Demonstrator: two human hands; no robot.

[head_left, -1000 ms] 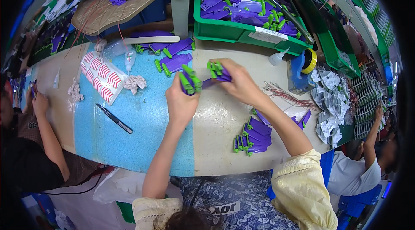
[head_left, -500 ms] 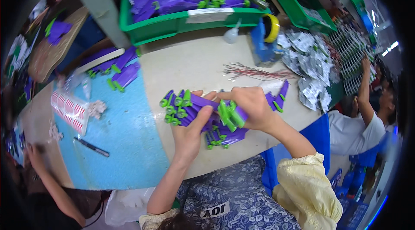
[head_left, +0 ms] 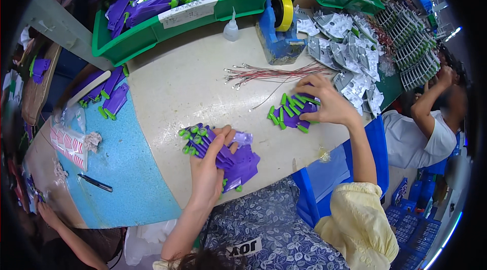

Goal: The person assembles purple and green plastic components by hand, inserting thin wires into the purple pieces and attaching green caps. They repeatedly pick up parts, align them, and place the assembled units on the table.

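My left hand point(head_left: 205, 171) is closed around a bundle of purple plastic pieces with green tips point(head_left: 197, 140), the tips pointing up and to the left. More flat purple pieces point(head_left: 246, 164) lie under and beside that hand, near the table's front edge. To the right, my right hand point(head_left: 332, 102) arches over a pile of purple-and-green pieces point(head_left: 289, 112). Its thumb and fingers are spread apart at the pile's edge, touching or just above it. Behind the pile lies a bunch of thin red and dark wires point(head_left: 269, 73).
A green bin point(head_left: 152, 42) full of purple pieces stands at the back. Nearby are a small squeeze bottle point(head_left: 231, 30), a blue tape dispenser point(head_left: 276, 42) and heaped silver packets point(head_left: 350, 52). A pen point(head_left: 95, 183) lies on the blue mat point(head_left: 137, 168). Other people sit left and right.
My right hand has moved right, from beside the left hand to the pile, which now holds more green-tipped pieces. My left hand keeps its bundle. The whole view has shifted.
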